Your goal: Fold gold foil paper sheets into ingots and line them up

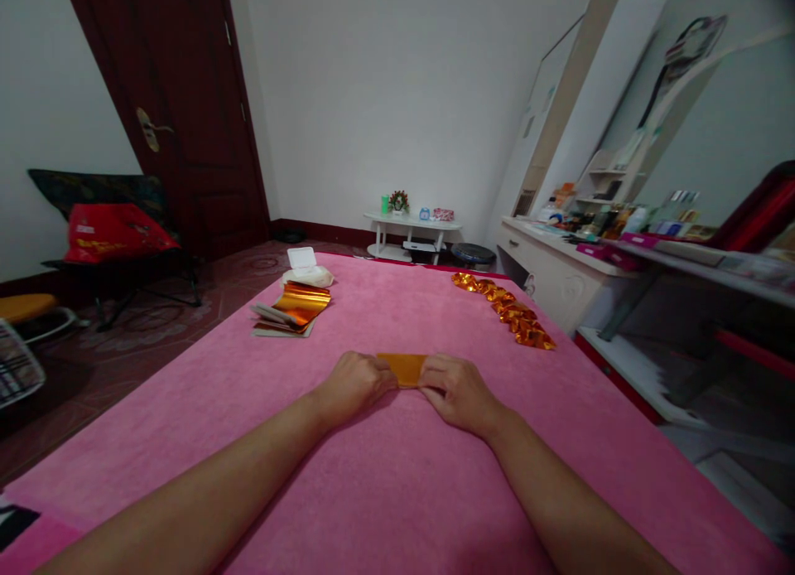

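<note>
A small sheet of gold paper (405,370) lies in the middle of the pink cloth (397,475), between my two hands. My left hand (365,376) grips its left end with curled fingers. At its right end, my right hand (456,388) pinches the paper between thumb and fingers. The sheet looks folded into a narrow strip along its near edge, though my fingers cover both ends. Farther left sits a stack of shiny gold foil sheets (296,308) with dull backs. On the right, several folded gold foil pieces (506,310) lie in a curved row.
Behind the foil stack stands a white wipes pack (307,275) with its lid up. A dressing table (559,248) crowded with bottles runs along the right. Beyond the far cloth edge are a low white table (413,223) and a round black stool (473,254). A folding chair (118,227) holds a red bag.
</note>
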Demonstrator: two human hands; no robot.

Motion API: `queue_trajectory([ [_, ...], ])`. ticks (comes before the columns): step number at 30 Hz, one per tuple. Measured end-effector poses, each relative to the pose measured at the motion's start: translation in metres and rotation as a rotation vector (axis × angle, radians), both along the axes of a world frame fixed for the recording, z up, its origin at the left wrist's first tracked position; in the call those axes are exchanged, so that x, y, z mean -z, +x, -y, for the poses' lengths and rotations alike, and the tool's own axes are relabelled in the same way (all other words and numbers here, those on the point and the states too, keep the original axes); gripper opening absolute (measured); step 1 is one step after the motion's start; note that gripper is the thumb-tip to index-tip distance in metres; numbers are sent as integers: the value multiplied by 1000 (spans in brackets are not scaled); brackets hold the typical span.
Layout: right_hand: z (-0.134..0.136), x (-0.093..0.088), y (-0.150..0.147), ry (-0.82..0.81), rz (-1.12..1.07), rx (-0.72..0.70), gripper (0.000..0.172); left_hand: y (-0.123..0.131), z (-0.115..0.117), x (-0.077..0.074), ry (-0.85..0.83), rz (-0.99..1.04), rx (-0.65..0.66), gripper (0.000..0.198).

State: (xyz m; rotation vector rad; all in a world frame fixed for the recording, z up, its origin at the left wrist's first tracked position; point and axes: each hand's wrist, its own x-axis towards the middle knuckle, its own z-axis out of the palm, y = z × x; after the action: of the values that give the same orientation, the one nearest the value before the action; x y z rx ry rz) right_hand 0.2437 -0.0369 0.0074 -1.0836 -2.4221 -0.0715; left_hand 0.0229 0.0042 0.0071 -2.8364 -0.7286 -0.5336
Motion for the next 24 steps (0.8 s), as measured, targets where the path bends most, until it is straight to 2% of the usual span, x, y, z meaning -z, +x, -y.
queue_trajectory([
  [4, 5, -3, -3, -8, -6, 14, 12, -2, 2, -2, -57, 36, 27, 22],
  [8, 8, -4, -11, -14, 6, 114, 12, 0, 2, -5, -136, 113, 76, 19],
  [11, 8, -1, -19, -35, -18, 219, 13, 4, -2, -2, -206, 158, -59, 21],
  [14, 7, 4, -26, -58, -24, 333, 14, 8, -6, 4, -276, 205, -179, 15],
  [16, 8, 6, -29, -68, -6, 378, 14, 11, -8, 6, -285, 223, -142, 10],
  [20, 10, 6, -32, -62, -29, 434, 7, 15, -8, 7, -236, 195, 26, 20],
  [21, 10, 5, -33, -48, -56, 433, 9, 16, -8, 7, -235, 174, 60, 21],
  [22, 9, 6, -34, -33, -85, 419, 19, 16, -9, 7, -239, 152, 89, 21],
  [24, 6, 9, -36, -27, -129, 363, 47, 17, -9, 8, -250, 120, 121, 23],
])
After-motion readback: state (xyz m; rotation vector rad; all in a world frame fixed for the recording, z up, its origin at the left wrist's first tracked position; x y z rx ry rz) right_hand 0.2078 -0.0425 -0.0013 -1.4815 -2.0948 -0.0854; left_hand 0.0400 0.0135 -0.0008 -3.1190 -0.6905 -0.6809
